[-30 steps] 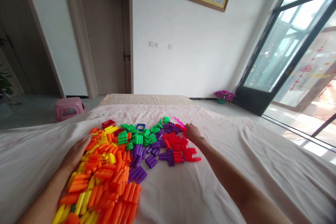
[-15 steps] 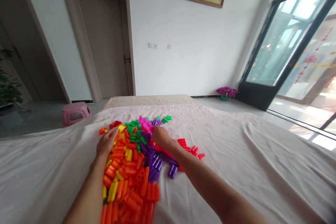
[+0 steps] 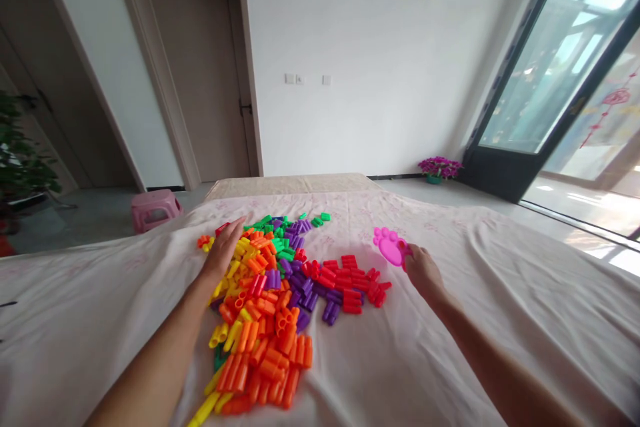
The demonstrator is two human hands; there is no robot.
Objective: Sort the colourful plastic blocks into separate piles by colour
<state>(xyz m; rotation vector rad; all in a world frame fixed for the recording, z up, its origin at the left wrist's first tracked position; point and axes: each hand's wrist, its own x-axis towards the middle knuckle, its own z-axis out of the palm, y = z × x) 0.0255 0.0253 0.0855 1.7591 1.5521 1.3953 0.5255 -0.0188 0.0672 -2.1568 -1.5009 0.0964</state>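
Observation:
My right hand [image 3: 424, 271] is closed on the narrow end of a bright pink paw-shaped plastic piece [image 3: 390, 246], out to the right of the pile. My left hand [image 3: 225, 248] lies along the upper left side of the heap with its fingers stretched out, touching or just over the yellow pieces [image 3: 243, 251]. Orange tube pieces [image 3: 274, 363] make up the near part of the heap. Purple pieces [image 3: 303, 290] run down its right side, and red pieces [image 3: 351, 280] spread out from there. Green pieces [image 3: 285, 248] gather at the far end.
A pale flowered cloth [image 3: 465, 307] with folds covers the surface under everything. Beyond it on the floor stand a pink stool [image 3: 157, 209] at the left and a pot of purple flowers [image 3: 440, 168] at the right. A white wall [image 3: 350, 127] rises behind.
My right hand has moved from the top of the pile out to the right, carrying the pink paw-shaped piece. My left hand stays by the left side; the pieces near it look shifted.

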